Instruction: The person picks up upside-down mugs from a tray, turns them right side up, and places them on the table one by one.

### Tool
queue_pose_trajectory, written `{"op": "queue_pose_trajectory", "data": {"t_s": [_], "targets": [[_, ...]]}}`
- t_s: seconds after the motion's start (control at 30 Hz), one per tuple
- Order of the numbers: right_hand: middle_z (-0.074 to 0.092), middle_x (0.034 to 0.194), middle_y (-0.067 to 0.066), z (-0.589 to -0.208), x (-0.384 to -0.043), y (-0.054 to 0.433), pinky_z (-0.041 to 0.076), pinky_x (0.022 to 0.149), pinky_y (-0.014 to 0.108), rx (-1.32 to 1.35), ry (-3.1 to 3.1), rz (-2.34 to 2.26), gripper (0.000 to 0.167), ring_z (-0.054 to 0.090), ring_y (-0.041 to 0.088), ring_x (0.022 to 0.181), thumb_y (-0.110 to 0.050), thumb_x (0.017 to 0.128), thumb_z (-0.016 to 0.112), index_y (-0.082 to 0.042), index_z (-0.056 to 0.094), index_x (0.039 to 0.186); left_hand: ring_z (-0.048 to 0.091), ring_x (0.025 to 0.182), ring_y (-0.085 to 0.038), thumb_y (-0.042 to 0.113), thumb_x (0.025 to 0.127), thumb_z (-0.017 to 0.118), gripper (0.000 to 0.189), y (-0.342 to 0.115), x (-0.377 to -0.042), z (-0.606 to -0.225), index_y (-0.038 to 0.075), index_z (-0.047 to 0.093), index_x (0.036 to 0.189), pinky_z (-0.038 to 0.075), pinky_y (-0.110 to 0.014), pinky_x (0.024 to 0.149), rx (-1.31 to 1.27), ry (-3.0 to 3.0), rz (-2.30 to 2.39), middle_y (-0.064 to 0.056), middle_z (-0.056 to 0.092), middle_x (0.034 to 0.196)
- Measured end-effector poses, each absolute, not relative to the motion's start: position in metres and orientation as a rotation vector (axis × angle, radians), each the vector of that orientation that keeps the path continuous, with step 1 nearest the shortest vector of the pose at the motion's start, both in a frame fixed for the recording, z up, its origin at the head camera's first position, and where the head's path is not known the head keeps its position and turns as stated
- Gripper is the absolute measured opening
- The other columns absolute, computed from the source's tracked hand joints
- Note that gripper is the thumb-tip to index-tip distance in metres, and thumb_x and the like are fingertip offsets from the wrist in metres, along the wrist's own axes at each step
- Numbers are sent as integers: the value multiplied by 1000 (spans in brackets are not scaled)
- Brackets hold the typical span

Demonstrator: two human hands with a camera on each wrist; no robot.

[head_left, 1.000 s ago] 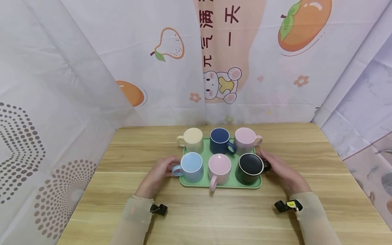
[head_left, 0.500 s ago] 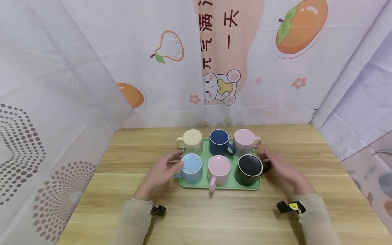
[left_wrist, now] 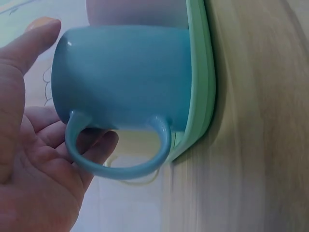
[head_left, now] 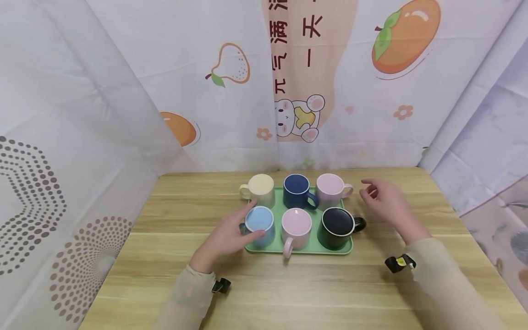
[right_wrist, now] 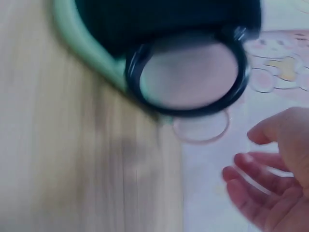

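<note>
My left hand is spread around the light blue mug at the near left of a green tray. In the left wrist view the thumb lies beyond the mug's rim with a gap, and the fingers reach behind the handle; whether they touch cannot be told. My right hand hovers over the table with loosely bent fingers, holding nothing. It is right of the black mug and the far pink mug. The right wrist view shows it apart from the black handle.
The tray also bears a cream mug, a dark blue mug and a near pink mug, whose handle juts past the front edge. Behind the wooden table hangs a printed curtain.
My left hand has moved from beside the light blue mug's handle to around the mug, fingers widening. My right hand has left the black mug's handle and moved up and right.
</note>
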State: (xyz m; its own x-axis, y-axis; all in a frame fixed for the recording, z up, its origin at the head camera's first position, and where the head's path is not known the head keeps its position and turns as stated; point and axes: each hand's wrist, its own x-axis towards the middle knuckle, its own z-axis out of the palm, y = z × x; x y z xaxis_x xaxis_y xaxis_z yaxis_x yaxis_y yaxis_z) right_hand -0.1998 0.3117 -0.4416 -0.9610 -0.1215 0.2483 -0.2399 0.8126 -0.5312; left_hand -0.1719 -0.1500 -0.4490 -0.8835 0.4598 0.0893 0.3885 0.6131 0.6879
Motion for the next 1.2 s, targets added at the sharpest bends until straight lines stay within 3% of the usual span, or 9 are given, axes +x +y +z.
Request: {"op": "queue_pose_trajectory", "data": {"t_s": [0.1, 0.3, 0.57, 0.73, 1.2], "targets": [[75, 102, 21, -439, -210, 311, 60, 79, 58, 353, -2816, 738, 42, 73, 38, 90, -14, 100, 73, 8, 67, 136, 54, 148, -35, 46, 96, 85, 90, -149, -173, -451, 13, 43, 169, 48, -59, 117, 754, 2752, 1116, -11, 53, 165], [73, 110, 26, -444, -223, 308, 60, 80, 58, 497, -2833, 572, 45, 72, 39, 95, -15, 96, 80, 6, 69, 135, 53, 149, -31, 48, 97, 84, 86, -145, -174, -454, 16, 46, 168, 48, -57, 117, 701, 2726, 1132, -6, 52, 166], [68, 89, 16, -454, -231, 298, 59, 70, 52, 633, -2710, 564, 18, 67, 33, 80, -4, 94, 79, 3, 78, 111, 58, 144, -30, 48, 96, 85, 83, -144, -174, -452, 16, 50, 165, 51, -56, 114, 666, 2716, 1137, -8, 56, 162], [61, 81, 12, -457, -233, 297, 55, 63, 50, 652, -2682, 506, 6, 61, 30, 71, 1, 94, 80, -2, 76, 99, 58, 144, -31, 48, 96, 85, 83, -145, -173, -451, 17, 50, 165, 51, -56, 114, 661, 2712, 1130, -9, 56, 162], [50, 64, 3, -473, -238, 292, 48, 51, 45, 675, -2516, 504, 31, 52, 26, 57, 10, 94, 75, -7, 58, 74, 55, 147, -32, 50, 96, 84, 84, -148, -173, -450, 18, 50, 166, 50, -57, 116, 641, 2703, 1146, -6, 54, 165]]}}
